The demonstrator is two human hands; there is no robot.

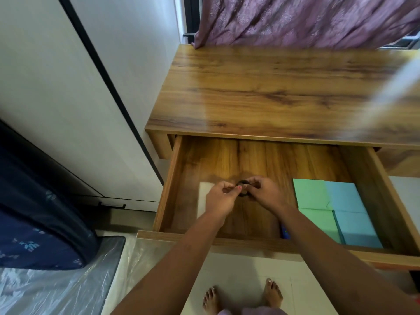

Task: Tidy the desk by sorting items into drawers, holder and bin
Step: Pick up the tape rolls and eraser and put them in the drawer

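Observation:
The wooden desk [272, 87] has its drawer [372, 196] pulled out. Over the drawer's middle, my left hand [221, 197] and my right hand [266, 192] meet and both pinch a small dark ring-shaped item [242, 183]; what it is cannot be told. A white card or paper [205, 201] lies in the drawer, partly under my left hand. Green pads [310, 194] and blue pads [350, 212] are stacked at the drawer's right side. A small dark blue item [284, 233] sits against the drawer's front wall.
A white wardrobe [68, 87] stands left of the desk. A dark blue patterned mattress [34, 201] leans at the far left, with a plastic-wrapped mat [56, 280] on the floor. A purple curtain [295, 19] hangs behind the desk. My bare feet [243, 296] stand below the drawer.

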